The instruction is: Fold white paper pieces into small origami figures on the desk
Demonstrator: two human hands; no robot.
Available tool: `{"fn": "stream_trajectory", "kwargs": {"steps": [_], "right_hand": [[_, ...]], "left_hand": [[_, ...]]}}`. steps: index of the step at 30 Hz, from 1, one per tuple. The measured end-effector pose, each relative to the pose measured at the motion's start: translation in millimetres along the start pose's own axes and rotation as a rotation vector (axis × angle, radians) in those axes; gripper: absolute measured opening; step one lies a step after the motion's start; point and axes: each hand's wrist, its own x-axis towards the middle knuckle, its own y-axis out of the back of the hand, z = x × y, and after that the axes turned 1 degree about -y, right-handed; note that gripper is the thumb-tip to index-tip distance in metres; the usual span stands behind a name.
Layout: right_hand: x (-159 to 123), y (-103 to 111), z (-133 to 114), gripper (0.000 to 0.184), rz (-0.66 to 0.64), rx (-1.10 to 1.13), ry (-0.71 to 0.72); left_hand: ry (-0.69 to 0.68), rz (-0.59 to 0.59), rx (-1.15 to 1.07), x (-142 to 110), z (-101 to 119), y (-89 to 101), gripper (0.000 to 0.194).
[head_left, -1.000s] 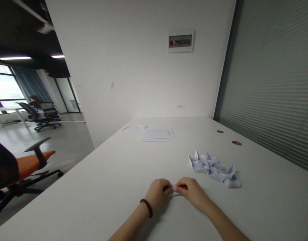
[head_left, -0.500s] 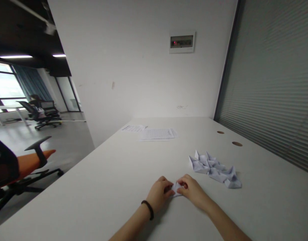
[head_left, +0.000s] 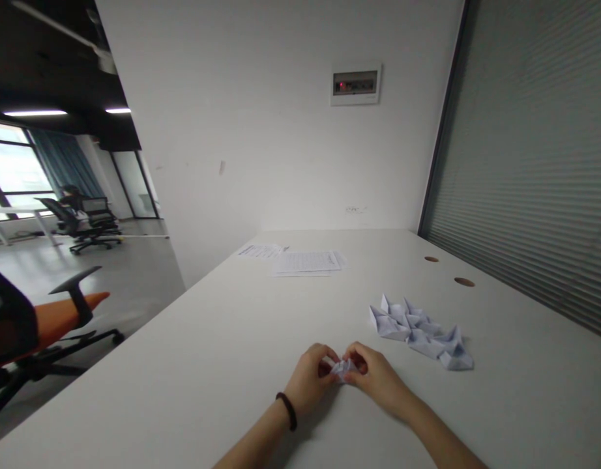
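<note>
Between my two hands is a small folded white paper piece [head_left: 343, 370], just above or on the white table [head_left: 222, 391]. My left hand [head_left: 312, 376], with a dark band on the wrist, pinches its left side between thumb and fingers. The right side of the paper is pinched by my right hand [head_left: 373, 374]. Fingers cover parts of the folds. To the right and a little farther off lies a cluster of several folded white paper boats [head_left: 422, 332] with pointed tips, touching one another.
Printed sheets [head_left: 307, 262] lie toward the far end of the table. Two round cable holes [head_left: 464, 282] are along the right side, by a window with blinds [head_left: 525, 182]. At the left stands an orange office chair [head_left: 66, 316]; a person sits far behind it.
The folded paper between my hands looks more raised and opened up, its creases now showing. My fingers have shifted slightly on it; the cluster of paper boats stays put.
</note>
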Motion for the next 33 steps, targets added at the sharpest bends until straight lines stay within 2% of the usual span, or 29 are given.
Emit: {"fn": "stream_trajectory", "kwargs": {"steps": [3, 5, 9, 16, 23, 28, 33], "right_hand": [[0.8, -1.5, 0.6, 0.02, -0.021, 0.061, -0.018], [1.3, -3.5, 0.2, 0.021, 0.006, 0.078, -0.037], [2.9, -6.7, -0.3, 0.011, 0.075, -0.01, -0.053], [5.5, 3.0, -0.7, 0.009, 0.111, -0.125, 0.194], [4.3, 1.5, -2.0, 0.011, 0.052, -0.152, 0.201], [6.0, 5.0, -0.6, 0.01, 0.104, -0.188, 0.169], [9.0, 15.7, 7.0, 0.009, 0.178, -0.152, 0.138]], "left_hand": [[-0.013, 0.009, -0.042, 0.3, 0.3, -0.2, 0.021], [-0.017, -0.005, -0.043, 0.5, 0.5, 0.3, 0.014], [-0.042, 0.007, 0.047, 0.7, 1.2, 2.3, 0.006], [-0.253, 0.05, 0.273, 0.9, 4.3, 14.4, 0.009], [-0.267, -0.041, 0.422, 1.6, 2.3, 15.5, 0.013], [-0.235, 0.018, 0.434, 3.1, 1.6, 17.9, 0.017], [-0.233, 0.144, 0.359, 4.5, -1.9, 31.5, 0.014]]}}
